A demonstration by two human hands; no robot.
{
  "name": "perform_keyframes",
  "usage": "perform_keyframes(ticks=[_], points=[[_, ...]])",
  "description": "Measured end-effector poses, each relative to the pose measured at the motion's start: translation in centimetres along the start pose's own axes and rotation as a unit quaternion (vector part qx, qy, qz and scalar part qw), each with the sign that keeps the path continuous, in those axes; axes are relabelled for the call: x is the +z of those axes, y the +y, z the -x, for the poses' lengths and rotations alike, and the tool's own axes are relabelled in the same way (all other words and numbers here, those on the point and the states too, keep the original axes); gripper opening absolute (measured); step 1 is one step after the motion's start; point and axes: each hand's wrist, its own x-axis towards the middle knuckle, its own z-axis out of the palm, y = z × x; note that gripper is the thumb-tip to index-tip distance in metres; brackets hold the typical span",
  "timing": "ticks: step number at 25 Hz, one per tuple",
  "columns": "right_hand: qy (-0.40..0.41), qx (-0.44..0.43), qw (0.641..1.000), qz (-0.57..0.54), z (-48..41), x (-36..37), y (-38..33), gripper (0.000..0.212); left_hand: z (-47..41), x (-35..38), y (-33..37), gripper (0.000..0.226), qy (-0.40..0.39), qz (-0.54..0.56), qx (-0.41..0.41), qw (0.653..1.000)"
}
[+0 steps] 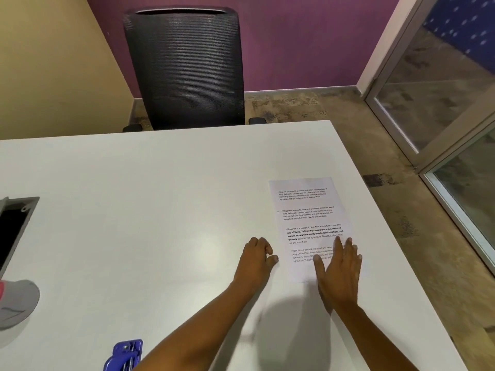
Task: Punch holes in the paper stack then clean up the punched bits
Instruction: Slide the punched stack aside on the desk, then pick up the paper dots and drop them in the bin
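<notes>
Obs: person at white table, both arms reaching forward. Paper stack lies flat on the right half of the table, near the right edge, printed side up, long axis running away from the person and slightly skewed.

Right hand: open, fingers spread, palm down over the stack's near right corner; it appears to rest on the sheet. Holds nothing.

Left hand: loosely curled, knuckles up, on the table just beside the stack's near left edge; fingertips at or almost at the paper edge. Cannot tell whether anything is pinched in it; looks empty.

Hole punch: blue, at the near edge of the table, well apart from the stack and left of the left forearm. Untouched. No punched bits visible on the table.

Also noted: dark office chair across the table; grey shoe at far left; open cable hatch in the tabletop.

Judgement: step in hand is squaring or gathering the stack; punching not yet begun.

To do it well: keep the right palm pressing lightly so sheets do not fan; nudge the left edge flush with the left fingertips; lift only once edges align. Then bring stack and punch together, feeding the long edge fully and evenly into the slot
</notes>
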Motion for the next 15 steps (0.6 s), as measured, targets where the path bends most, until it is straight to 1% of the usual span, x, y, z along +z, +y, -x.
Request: perform_keyframes(ticks=[2,6,9,12,15], points=[[0.016,-0.024,0.999,-0.018,2.1,-0.9,-0.6,0.072,3.0,-1.3,-0.6,0.008,0.01,0.01,0.005,1.0],[0.026,-0.07,0.996,-0.041,8.0,-2.2,-1.9,0.069,10.1,-4.3,-1.9,0.005,0.065,0.059,-0.033,0.996],[0.01,-0.104,0.994,-0.037,12.3,-2.5,-2.9,0.07,15.1,-6.6,-3.3,0.008,0.128,0.054,-0.055,0.989],[-0.012,-0.132,0.99,-0.036,16.7,-2.4,-3.8,0.071,19.9,-8.4,-5.3,0.016,0.194,0.04,-0.096,0.975],[-0.053,-0.158,0.985,-0.032,20.5,-1.6,-4.7,0.073,23.9,-10.0,-7.4,0.015,0.247,0.037,-0.144,0.958]])
